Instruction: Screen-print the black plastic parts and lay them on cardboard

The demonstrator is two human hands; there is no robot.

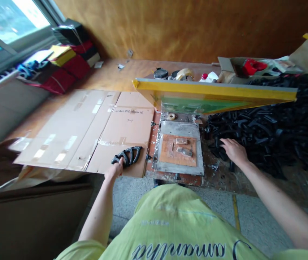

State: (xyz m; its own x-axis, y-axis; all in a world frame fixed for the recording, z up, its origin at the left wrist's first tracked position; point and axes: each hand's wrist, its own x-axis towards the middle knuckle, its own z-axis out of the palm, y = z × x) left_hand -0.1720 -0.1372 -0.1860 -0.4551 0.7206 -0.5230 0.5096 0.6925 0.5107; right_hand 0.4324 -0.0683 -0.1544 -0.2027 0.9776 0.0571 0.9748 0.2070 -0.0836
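A: Where does the black slotted part [128,157] sit against your hands?
B: In your left hand [113,169], gripped at its near left end, above the cardboard [124,126]; whether it touches the cardboard, I can't tell. It is well apart from your right hand [234,151].
A: And what is your right hand doing?
B: Its fingers are at the left edge of the black heap [254,131]. I can't tell whether they close on a piece.
A: How many of each do you have around you?
B: One part in your left hand; the heap is too tangled to count. Between your hands there is one metal plate [179,169] bearing one orange sheet [166,159], with two blocks [181,141] and one thin strip [172,146] on it. One tape roll [171,116] lies just beyond the plate, under one yellow-edged frame [216,86].
A: Which way does your part point?
B: Its long axis runs from near left to far right, slightly slanted, its free end toward the plate.
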